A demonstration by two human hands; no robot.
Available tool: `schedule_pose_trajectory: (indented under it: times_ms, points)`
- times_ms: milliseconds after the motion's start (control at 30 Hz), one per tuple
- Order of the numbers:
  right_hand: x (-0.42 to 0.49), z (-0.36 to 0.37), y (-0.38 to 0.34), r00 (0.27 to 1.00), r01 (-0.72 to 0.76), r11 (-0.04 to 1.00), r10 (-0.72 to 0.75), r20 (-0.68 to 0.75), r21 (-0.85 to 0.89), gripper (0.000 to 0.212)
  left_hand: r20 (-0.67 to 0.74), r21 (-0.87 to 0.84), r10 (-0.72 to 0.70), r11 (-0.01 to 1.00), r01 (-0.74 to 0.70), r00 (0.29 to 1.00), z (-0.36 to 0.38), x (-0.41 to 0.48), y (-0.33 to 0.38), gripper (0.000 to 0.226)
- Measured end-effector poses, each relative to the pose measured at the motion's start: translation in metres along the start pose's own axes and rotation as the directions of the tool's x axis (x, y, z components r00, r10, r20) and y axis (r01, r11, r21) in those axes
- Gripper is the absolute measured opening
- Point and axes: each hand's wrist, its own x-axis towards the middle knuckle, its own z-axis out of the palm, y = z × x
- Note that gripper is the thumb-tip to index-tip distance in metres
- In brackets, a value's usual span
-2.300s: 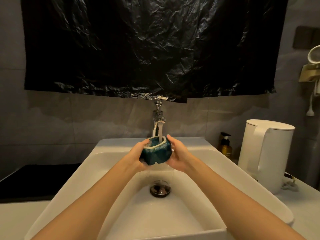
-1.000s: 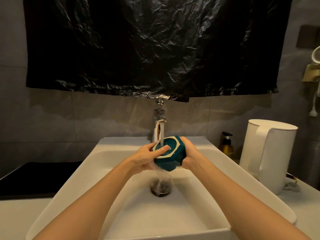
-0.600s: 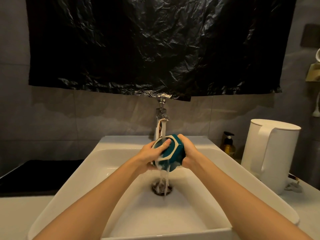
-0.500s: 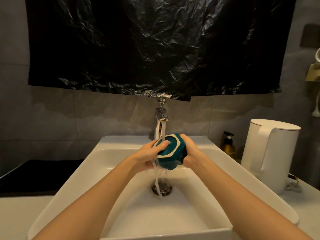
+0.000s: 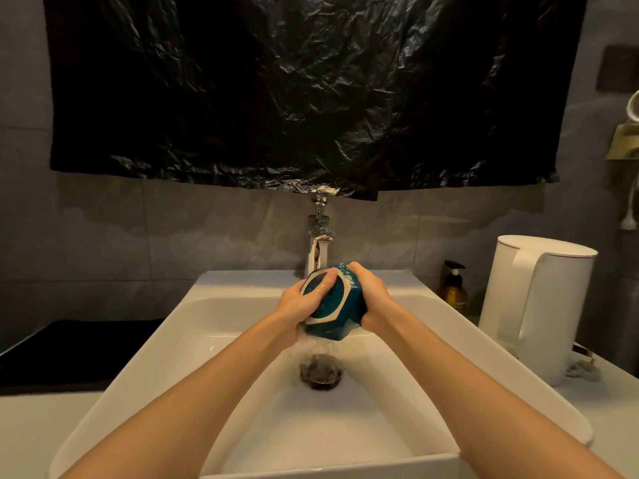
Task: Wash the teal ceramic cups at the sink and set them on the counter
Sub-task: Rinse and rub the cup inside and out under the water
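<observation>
Currently the left hand (image 5: pixel 294 304) curls its fingers over the rim and into the mouth of the teal cup (image 5: pixel 340 314). The cup is held tilted under the faucet (image 5: pixel 320 242) stream, above the sink (image 5: pixel 207 316) drain. The right hand (image 5: pixel 373 300) wraps the outer wall.

Risk: wet glaze may slip from either grip and strike the basin.

Compared with half a second earlier, the left fingers reach deeper inside and the mouth faces further left.

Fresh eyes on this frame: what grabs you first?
Dead centre, the left hand and right hand hold a teal cup tilted under the running faucet, over the white sink. Above hangs a crumpled black plastic sheet; a white kettle stands on the counter at right.
</observation>
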Motion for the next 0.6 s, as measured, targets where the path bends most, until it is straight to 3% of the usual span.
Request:
schedule_pose_trajectory:
  times_ms: [133,233,333,467,600]
  points:
    - [0.000,-0.004,-0.001,0.995,-0.090,0.991,0.093,-0.036,0.095,0.030,0.213,0.063,0.030,0.997,-0.044,0.977,-0.005,-0.002,0.003,0.064]
    - [0.001,-0.012,-0.002,0.989,-0.143,0.982,0.147,-0.030,0.124,0.023,0.303,0.043,-0.012,0.999,-0.001,0.953,-0.008,-0.003,0.002,0.071]
    - [-0.004,-0.014,-0.006,0.984,-0.176,0.973,0.177,0.007,0.149,0.023,0.357,-0.078,-0.058,0.993,0.092,0.932,-0.012,-0.005,0.005,0.054]
    - [-0.001,-0.009,-0.003,0.987,-0.158,0.973,0.155,0.030,0.170,0.023,0.221,-0.113,-0.075,0.988,0.103,0.972,-0.012,-0.007,0.005,0.021]
    - [0.001,-0.005,-0.002,0.998,-0.054,0.992,0.055,-0.006,0.111,0.024,0.119,-0.102,-0.091,0.989,0.103,0.989,0.000,-0.011,0.010,0.025]
